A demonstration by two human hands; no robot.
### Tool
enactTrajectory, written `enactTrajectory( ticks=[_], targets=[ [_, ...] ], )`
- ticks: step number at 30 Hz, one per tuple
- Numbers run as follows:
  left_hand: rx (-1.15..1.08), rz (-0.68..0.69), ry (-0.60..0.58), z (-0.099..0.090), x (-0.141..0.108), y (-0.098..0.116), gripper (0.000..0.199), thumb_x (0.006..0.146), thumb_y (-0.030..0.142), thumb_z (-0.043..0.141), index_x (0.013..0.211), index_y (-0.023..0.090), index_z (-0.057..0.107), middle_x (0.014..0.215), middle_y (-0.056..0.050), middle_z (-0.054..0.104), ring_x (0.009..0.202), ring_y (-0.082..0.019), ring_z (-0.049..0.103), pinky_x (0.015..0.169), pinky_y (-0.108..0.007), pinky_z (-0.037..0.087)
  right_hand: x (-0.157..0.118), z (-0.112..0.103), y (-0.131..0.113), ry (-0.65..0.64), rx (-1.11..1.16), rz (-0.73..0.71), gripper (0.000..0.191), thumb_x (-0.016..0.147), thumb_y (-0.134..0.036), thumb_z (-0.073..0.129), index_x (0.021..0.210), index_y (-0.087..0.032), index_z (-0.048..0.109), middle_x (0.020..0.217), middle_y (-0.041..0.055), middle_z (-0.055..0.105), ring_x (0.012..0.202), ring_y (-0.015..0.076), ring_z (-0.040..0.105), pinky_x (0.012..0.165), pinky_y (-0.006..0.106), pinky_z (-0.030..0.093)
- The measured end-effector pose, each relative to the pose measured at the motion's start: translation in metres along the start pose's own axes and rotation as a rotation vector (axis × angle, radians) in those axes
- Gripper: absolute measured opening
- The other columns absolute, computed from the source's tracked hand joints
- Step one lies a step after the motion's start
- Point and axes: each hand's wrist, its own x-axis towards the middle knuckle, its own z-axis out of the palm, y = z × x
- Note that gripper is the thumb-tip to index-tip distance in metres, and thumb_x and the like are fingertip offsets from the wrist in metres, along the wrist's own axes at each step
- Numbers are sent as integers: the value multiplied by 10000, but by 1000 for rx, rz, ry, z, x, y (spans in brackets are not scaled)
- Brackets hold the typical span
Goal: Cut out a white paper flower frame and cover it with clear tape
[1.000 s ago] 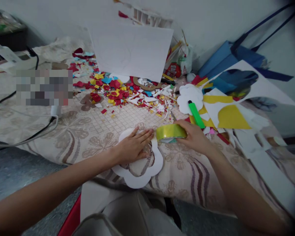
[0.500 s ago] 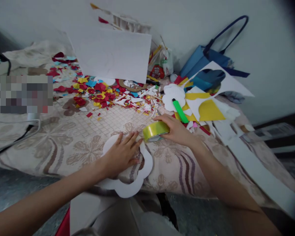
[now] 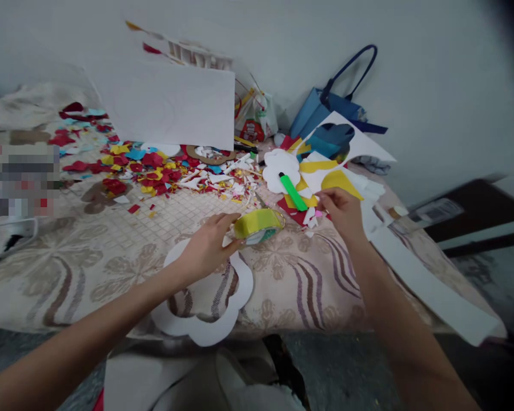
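My left hand grips the left side of a roll of yellow-looking tape, fingers above and thumb below. The roll stands tilted on the patterned cloth. Below that hand lies a white scalloped paper ring, its upper part partly covered by my hand and wrist. My right hand is to the right of the roll, thumb and fingertips pinched together beside yellow paper scraps. What is in that pinch is too small to make out. Left of it, a green utility knife rests partly on a white flower-shaped paper.
Several red, yellow, blue and white paper scraps cover the back of the cloth. A large white sheet stands behind them. Further right are a blue bag, a cut-out white sheet and a long white strip.
My left hand has moved from the paper ring onto the tape roll. My right hand has let go of the roll and moved right, fingers pinched. The view has shifted right.
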Motion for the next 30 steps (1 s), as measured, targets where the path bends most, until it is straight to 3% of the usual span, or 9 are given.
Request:
enactTrajectory(
  ticks=[2,5,9,13,16,19,23,26,30],
  targets=[
    [-21,3,-6,-1,-1,-2,370,835,279,568,1188,176,525,1092,-99,614,1005,-249,586,868,-421,493,-3,-10,19,61,-62,32,327,836,-473,524,804,-167,634,586,-4,590,527,143,557,531,278,451],
    [-8,14,8,-1,-1,-2,363,829,282,583,1170,168,534,1082,-99,623,1021,-254,576,885,-432,485,-10,-4,26,-21,-118,21,323,822,-469,535,717,-174,618,616,17,615,566,157,566,551,282,435],
    [-14,47,51,-6,5,5,453,815,332,615,1215,146,512,1159,-117,616,1109,-267,542,946,-449,453,-14,38,10,-262,-141,-48,215,799,-387,565,879,-190,595,816,42,665,656,156,591,598,274,449],
    [-91,35,65,-16,10,7,428,848,360,564,1224,161,517,1201,-107,618,1116,-248,564,925,-426,478,-7,77,-6,-458,-200,-103,190,714,-250,620,877,-190,544,731,13,624,646,150,560,583,251,397],
    [-131,7,66,-23,8,0,417,868,372,526,1233,171,519,1199,-104,630,1100,-236,585,878,-405,508,-3,85,-14,-520,-254,-101,252,662,-217,640,881,-184,521,658,-12,583,601,148,523,546,245,336],
    [-177,-41,54,-29,3,-8,393,865,374,524,1203,174,545,1171,-102,652,1066,-227,609,829,-379,531,-4,79,-19,-508,-286,-78,268,694,-245,612,930,-183,503,664,-17,563,604,153,514,540,248,313],
    [-201,-65,16,-36,1,-15,354,862,364,518,1149,165,575,1185,-117,647,1029,-225,628,787,-357,538,-13,54,-16,-425,-251,-15,300,824,-362,499,1058,-183,440,698,-7,542,584,151,514,529,259,355],
    [-227,-67,-10,-40,4,-14,378,864,367,513,1165,142,563,1180,-130,646,1015,-220,632,755,-328,532,-25,28,-8,-317,37,102,390,794,-485,544,1049,-217,420,782,10,565,599,145,533,538,272,418],
    [-248,8,-69,-32,16,-2,507,835,444,557,1220,116,523,1185,-146,635,1031,-229,620,772,-323,513,-52,2,-4,-391,203,182,384,741,-510,635,948,-208,518,783,11,552,616,124,510,567,267,439]
  ],
)
